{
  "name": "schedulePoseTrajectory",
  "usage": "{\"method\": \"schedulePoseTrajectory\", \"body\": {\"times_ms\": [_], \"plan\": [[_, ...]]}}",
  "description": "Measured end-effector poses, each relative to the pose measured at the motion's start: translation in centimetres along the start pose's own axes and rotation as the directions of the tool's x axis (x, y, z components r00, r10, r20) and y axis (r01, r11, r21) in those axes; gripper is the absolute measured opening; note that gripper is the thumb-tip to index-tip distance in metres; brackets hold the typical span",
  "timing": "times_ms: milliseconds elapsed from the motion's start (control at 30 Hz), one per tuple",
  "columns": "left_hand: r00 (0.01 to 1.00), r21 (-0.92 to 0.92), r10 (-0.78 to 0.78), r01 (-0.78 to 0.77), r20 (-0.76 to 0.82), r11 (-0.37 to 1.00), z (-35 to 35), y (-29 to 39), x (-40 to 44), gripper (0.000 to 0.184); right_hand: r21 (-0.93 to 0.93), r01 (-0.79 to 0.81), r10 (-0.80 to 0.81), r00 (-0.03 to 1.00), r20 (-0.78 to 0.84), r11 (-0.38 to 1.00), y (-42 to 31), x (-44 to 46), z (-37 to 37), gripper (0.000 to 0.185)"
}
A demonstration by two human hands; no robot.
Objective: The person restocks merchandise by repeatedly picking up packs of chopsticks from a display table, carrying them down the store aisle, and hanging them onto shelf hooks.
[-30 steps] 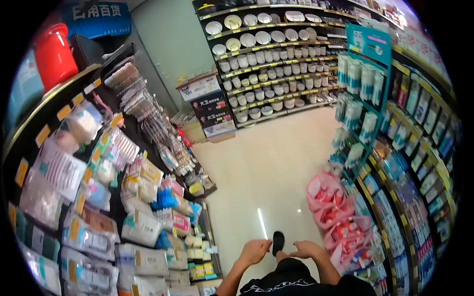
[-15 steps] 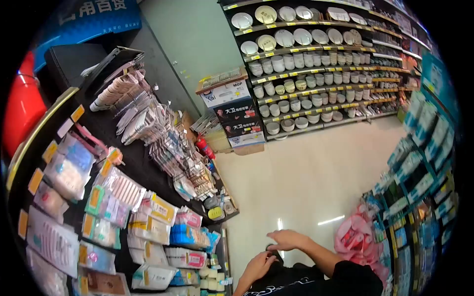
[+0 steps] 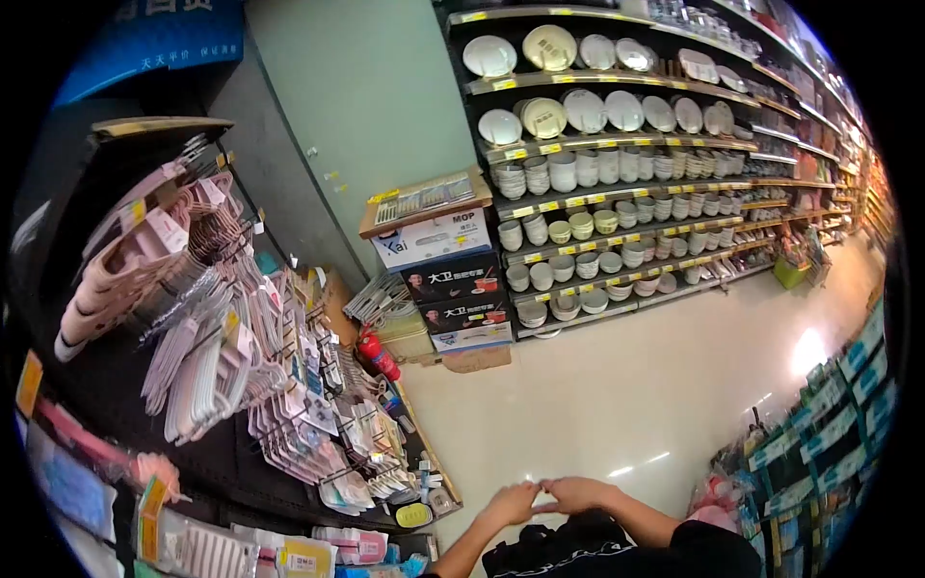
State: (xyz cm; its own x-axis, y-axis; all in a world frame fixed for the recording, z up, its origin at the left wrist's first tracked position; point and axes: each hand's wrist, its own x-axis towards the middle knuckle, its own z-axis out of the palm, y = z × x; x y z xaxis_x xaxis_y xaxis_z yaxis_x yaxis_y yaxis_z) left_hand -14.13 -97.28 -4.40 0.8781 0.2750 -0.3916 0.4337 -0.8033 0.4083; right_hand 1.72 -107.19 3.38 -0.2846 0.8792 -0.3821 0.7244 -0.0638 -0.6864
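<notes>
My left hand [image 3: 514,503] is in front of my body at the bottom of the view, fingers curled in. Opposite it, my right hand [image 3: 574,494] is bent towards the left one, with its fingers drawn together. Their fingertips meet or nearly meet, leaving a small gap below. Whether anything small is between the fingers I cannot make out. Beneath the hands is a dark bundle or piece of clothing [image 3: 549,544] against my front. Nearest on the left is a yellow-green dish [image 3: 413,515] on the low shelf corner.
Hangers [image 3: 207,371] and packaged goods hang on the left rack. Stacked mop boxes [image 3: 462,279] and a fire extinguisher [image 3: 379,356] stand ahead. Shelves of plates and bowls [image 3: 578,222] line the back. Teal racks [image 3: 819,438] and pink items [image 3: 716,501] border the shiny floor [image 3: 597,414] on the right.
My view has moved forward and swung right, bringing the mop boxes and hangers closer. The right hand's outstretched fingers have drawn in, and both hands have come together at the fingertips.
</notes>
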Motion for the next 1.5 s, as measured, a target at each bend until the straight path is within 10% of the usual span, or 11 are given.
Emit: {"method": "schedulePoseTrajectory", "body": {"times_ms": [167,267,567,700,833,1000,1067,1300,1500], "plan": [[0.883,-0.058,-0.152,0.141,-0.444,0.988,-9.4,-6.5,7.6,0.038,0.585,0.247,-0.008,0.925,-0.38,0.773,3.1,11.5,-6.8,0.073],[0.813,-0.022,-0.245,0.275,-0.529,0.961,-12.6,-9.4,13.1,0.037,0.702,0.158,0.121,0.936,-0.33,0.695,8.1,19.6,-10.3,0.075],[0.852,-0.137,-0.416,0.393,-0.317,0.909,-23.5,-25.1,27.2,0.031,0.361,0.073,-0.058,0.997,-0.051,0.93,12.8,39.7,-28.3,0.082],[0.739,-0.091,-0.184,0.165,-0.648,0.982,-27.6,-33.0,29.2,0.035,0.264,0.178,-0.187,0.982,0.011,0.948,11.3,45.5,-34.5,0.083],[0.861,-0.108,-0.203,0.173,-0.466,0.979,-33.2,-38.6,31.3,0.038,0.227,0.085,-0.143,0.958,0.249,0.97,10.0,50.7,-42.2,0.078],[0.883,0.029,-0.321,0.351,-0.343,0.936,-43.1,-48.0,35.2,0.046,-0.002,0.172,-0.171,0.981,0.09,0.985,13.4,60.2,-47.4,0.083],[0.694,-0.069,-0.268,0.301,-0.669,0.951,-47.3,-52.5,37.8,0.043,-0.133,0.154,-0.176,0.969,-0.174,0.979,14.5,63.0,-49.6,0.087],[0.227,-0.301,-0.444,0.472,-0.867,0.829,-63.3,-60.4,46.1,0.049,0.244,0.279,-0.113,0.839,-0.532,0.929,13.0,69.9,-62.6,0.074],[0.231,-0.589,-0.679,0.356,-0.697,0.725,-65.8,-61.9,49.6,0.058,0.434,0.408,-0.183,0.863,-0.471,0.803,14.1,74.3,-67.7,0.077]]}}
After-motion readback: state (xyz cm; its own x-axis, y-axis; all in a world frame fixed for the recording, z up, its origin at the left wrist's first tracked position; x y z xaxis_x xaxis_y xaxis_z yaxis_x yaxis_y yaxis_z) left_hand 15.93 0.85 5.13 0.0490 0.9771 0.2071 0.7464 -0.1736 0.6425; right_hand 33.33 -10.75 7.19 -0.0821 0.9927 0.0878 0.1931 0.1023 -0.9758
